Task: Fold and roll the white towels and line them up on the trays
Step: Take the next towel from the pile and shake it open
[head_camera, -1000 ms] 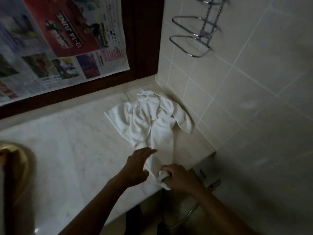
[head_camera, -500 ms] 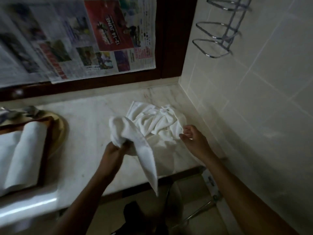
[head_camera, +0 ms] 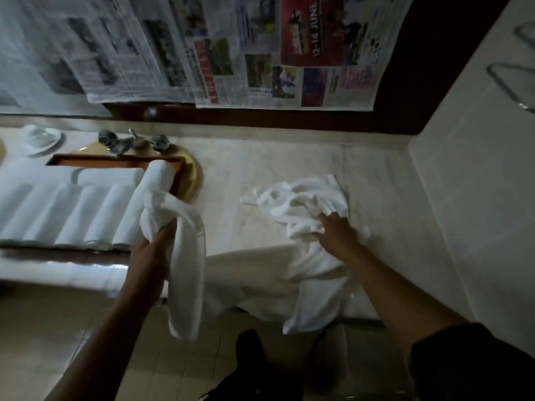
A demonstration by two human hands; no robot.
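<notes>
left hand [head_camera: 156, 241]: fist curled tight round a hanging towel [head_camera: 188, 270]; top of it bunches above my knuckles, and the long end dangles below the hand past the table [head_camera: 260, 169] edge
right hand [head_camera: 338, 235]: palm down, fingers bent into the crumpled towel [head_camera: 301, 204], looks like I'm pinching a fold
crumpled towel: heaped on the table under and just ahead of my right hand; one flap spills over the edge below the wrist
rolled towels [head_camera: 72, 209]: just left of my left hand, side by side in a row, one more lying across behind them
tray [head_camera: 115, 162]: wooden rim peeks out behind the rolls
taps [head_camera: 133, 140]: well ahead of the left hand
newspaper [head_camera: 260, 53]: on the wall, far ahead of both hands
</notes>
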